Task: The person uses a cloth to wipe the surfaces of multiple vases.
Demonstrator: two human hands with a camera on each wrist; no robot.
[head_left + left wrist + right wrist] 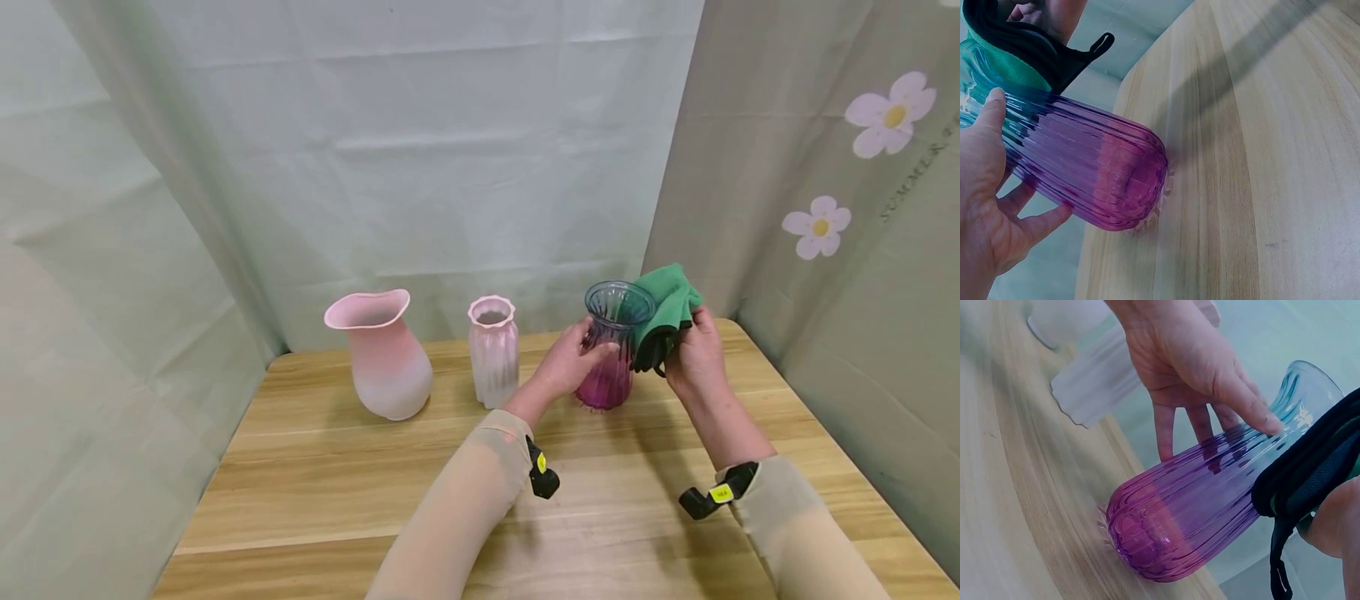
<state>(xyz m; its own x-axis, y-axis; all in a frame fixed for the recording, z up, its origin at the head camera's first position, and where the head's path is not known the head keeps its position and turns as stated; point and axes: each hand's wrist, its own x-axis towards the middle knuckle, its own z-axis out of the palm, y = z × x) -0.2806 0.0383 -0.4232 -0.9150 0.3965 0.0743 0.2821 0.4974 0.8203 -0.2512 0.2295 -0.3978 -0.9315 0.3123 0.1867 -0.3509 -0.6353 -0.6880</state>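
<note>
A ribbed glass vase (606, 375), blue at the flared rim and purple-pink at the base, stands on the table's right part. My left hand (566, 360) grips it from the left, thumb across the front and fingers behind, as the right wrist view also shows. On its other side my right hand (697, 354) holds a green cloth (667, 292) with black edging and a small black loop (1102, 45). The cloth lies against the vase's upper right side. In the right wrist view, the cloth's dark edge (1310, 462) overlaps the glass and partly hides the fingers behind it.
Left of the glass vase stands a slim white-pink fluted vase (495, 367). Farther left is a larger pink-and-white vase (390, 367) with a wavy flared mouth. The wooden table (315, 475) meets hanging curtains (465, 167) at its back and sides.
</note>
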